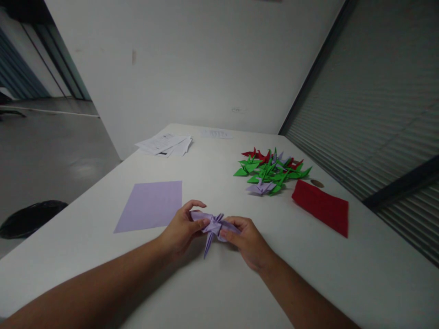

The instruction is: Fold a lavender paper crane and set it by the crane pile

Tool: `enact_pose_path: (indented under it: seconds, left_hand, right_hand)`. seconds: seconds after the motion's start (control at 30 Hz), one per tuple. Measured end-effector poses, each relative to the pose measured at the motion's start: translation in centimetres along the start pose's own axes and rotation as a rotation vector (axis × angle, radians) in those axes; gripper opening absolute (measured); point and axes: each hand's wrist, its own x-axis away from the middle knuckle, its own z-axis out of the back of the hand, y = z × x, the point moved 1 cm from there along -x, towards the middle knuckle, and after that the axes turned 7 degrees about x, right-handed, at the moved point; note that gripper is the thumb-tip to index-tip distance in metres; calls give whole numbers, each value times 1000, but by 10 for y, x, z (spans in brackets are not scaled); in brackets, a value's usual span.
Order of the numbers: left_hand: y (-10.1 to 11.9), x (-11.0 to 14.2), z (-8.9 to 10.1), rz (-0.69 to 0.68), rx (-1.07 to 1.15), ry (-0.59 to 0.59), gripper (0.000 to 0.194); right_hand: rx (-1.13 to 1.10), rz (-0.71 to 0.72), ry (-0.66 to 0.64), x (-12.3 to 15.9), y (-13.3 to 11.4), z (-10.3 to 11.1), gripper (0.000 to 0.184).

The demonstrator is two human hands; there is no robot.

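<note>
Far left there's a bluish curtain (20, 68) beyond the gray floor (68, 151), and nearer, down beside the table (209, 178), something black and shiny that looks like a bin bag (32, 219). On the white tabletop, toward the far left, some loose printed papers (164, 145) overlap each other, with one more printed strip (216, 134) lying flat just right of them, near the wall (206, 64).

Closer in on the left, a flat purple sheet (151, 205) lies on the table, just beyond the left hand (181, 228). That hand is pinching the left side of a folded purple piece (215, 226), thumb on top, with one finger lifted and bent above it. The piece sits near the middle of the near side, between both hands, with a narrow point sticking out toward the near edge. The right hand (252, 240) has the other side pinched between thumb and fingers.

Further right and farther back is a heap of green, red and purple paper cranes (270, 169), a light purple one at its near edge. Right of that, a folded red paper (322, 208) lies just by a small brownish disc (317, 183), then there's a slatted blind (387, 100) along the right.
</note>
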Motion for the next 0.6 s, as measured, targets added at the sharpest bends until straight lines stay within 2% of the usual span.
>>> enact_pose_path:
  seconds: [0.23, 0.37, 0.6]
  left_hand:
    - [1, -2, 1, 18, -44, -4, 57]
    - [3, -5, 6, -44, -139, 2, 54]
    - [5, -8, 7, -102, -332, 89, 51]
  right_hand:
    - [-37, -2, 33, -2, 4, 2, 33]
    - [-66, -73, 33, -3, 3, 4, 38]
    - [-40, -162, 14, -4, 4, 3, 42]
